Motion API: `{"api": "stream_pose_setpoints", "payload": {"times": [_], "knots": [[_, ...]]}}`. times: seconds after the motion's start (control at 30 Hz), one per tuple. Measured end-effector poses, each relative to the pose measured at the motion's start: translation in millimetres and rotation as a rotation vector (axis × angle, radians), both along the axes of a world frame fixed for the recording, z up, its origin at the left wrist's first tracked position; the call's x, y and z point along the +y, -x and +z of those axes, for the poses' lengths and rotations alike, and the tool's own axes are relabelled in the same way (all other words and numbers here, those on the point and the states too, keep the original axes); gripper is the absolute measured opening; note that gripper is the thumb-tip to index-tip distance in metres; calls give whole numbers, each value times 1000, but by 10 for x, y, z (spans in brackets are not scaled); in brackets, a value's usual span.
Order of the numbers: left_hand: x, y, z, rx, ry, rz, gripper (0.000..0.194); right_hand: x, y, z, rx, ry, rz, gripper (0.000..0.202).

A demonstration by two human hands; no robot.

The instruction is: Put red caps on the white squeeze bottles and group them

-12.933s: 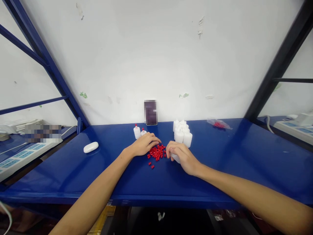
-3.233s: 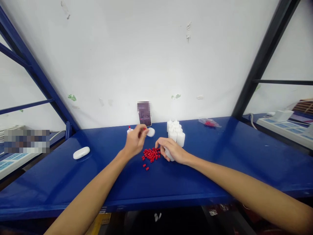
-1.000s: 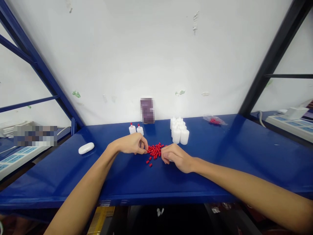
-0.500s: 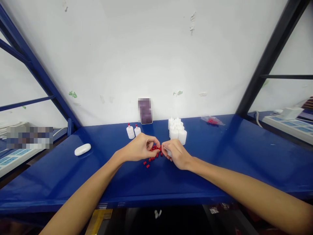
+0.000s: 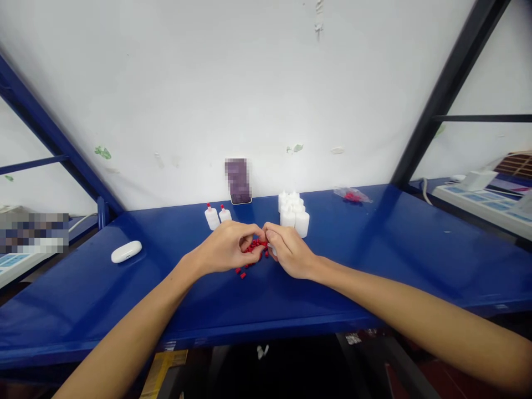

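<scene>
hands (image 5: 226, 246) on bottle (image 5: 273, 251), red cap (image 5: 264, 243); wide gap to front table edge (image 5: 266, 326)

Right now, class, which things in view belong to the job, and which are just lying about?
For the job:
white bottle in the right hand
loose red caps by the left hand
two red-capped bottles
group of uncapped bottles
probably the bag of red pieces

Apparently just lying about:
upright phone
white oval case
</scene>
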State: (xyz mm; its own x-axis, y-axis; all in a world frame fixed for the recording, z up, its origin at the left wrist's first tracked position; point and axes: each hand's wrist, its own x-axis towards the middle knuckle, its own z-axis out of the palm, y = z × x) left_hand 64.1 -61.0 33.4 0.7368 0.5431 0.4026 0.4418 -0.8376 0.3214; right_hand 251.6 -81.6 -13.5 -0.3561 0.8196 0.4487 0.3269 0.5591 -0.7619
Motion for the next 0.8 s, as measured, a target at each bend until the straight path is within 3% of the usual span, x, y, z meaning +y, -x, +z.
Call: {"api": "stream_pose_setpoints", "payload": {"times": [0.3, 0.63, 0.8], "knots": [[-4, -62, -71, -105, 185, -94, 6, -29, -53, 58, -107, -39, 4, 21], [49, -39, -119, -119, 0, -93, 14, -57, -22, 133, -330, -58, -143, 5], [43, -42, -135, -206, 99, -96, 12, -63, -16, 147, -321, -57, -142, 10]]}}
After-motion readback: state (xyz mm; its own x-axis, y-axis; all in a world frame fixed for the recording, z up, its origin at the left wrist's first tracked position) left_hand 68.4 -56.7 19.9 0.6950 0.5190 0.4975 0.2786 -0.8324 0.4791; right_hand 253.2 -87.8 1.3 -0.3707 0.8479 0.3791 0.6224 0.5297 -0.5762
